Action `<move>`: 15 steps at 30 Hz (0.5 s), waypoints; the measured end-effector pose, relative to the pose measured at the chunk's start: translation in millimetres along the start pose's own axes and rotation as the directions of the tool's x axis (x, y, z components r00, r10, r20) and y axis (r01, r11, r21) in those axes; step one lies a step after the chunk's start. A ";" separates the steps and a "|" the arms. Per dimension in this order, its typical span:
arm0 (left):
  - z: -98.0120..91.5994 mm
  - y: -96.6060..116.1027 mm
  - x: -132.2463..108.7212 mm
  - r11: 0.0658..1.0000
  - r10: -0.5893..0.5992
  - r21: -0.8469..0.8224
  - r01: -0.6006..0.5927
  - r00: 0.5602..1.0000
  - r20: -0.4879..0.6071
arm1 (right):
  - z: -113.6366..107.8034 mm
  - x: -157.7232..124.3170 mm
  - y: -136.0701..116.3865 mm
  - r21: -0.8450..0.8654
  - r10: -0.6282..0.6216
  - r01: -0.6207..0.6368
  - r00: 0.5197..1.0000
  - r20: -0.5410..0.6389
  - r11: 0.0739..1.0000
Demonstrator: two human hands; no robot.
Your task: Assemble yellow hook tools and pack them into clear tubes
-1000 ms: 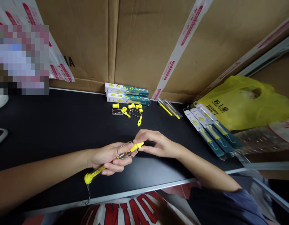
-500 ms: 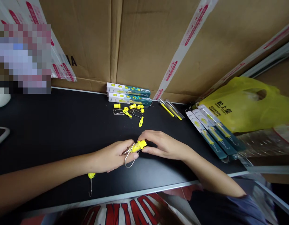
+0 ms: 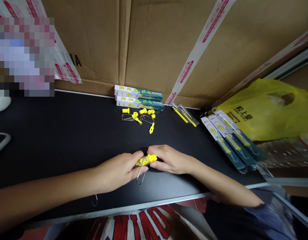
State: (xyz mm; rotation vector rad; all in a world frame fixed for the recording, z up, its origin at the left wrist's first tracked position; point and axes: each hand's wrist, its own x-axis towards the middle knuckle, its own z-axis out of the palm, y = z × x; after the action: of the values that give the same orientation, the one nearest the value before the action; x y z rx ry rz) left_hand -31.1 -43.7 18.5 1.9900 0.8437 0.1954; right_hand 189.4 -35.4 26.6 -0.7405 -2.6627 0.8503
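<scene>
Between my two hands is the yellow top end of a spring scale [image 3: 145,161], with a bent metal wire loop [image 3: 140,180] hanging from it. My left hand [image 3: 125,166] is closed on the scale's left part, and its palm hides whatever lies further along. The thumb and fingers of my right hand [image 3: 169,159] pinch the yellow cap [image 3: 152,158] at the right end. Below my left forearm a metal hook [image 3: 94,200] pokes out; what it belongs to is hidden by the arm.
Beyond my hands lie several small yellow parts [image 3: 143,111], wire loops [image 3: 127,117] and two clear tubes with yellow strips [image 3: 185,115]. Spring scale boxes [image 3: 140,103] stand against the cardboard; more boxes [image 3: 227,140] lie right, beside a yellow bag [image 3: 264,110]. A phone [image 3: 0,141] is far left.
My right fingers have closed onto the yellow cap. My left hand has shifted slightly right, and the wire loop has swung round. The left forearm now covers the yellow piece above the hook.
</scene>
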 end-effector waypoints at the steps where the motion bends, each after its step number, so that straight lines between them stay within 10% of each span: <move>1: -1.2 0.5 0.6 1.000 0.002 -0.004 -0.002 1.000 0.008 | 0.2 0.1 -0.5 -0.017 0.000 0.000 1.000 0.002 1.000; 7: -10.7 5.0 3.8 0.983 0.116 -0.163 -0.085 0.975 0.191 | 4.0 -0.2 -4.2 -0.218 -0.120 0.103 0.990 -0.066 0.971; 15: -5.4 9.7 -2.8 0.993 0.004 0.119 -0.017 0.994 0.112 | 17.7 -0.4 0.5 -0.213 -0.098 0.069 0.987 -0.128 0.975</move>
State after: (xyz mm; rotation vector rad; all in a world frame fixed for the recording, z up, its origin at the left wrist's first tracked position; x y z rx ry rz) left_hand -30.9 -44.8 29.8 2.0968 0.7894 0.0393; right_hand 183.2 -43.6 12.1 -0.6994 -2.6627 0.4850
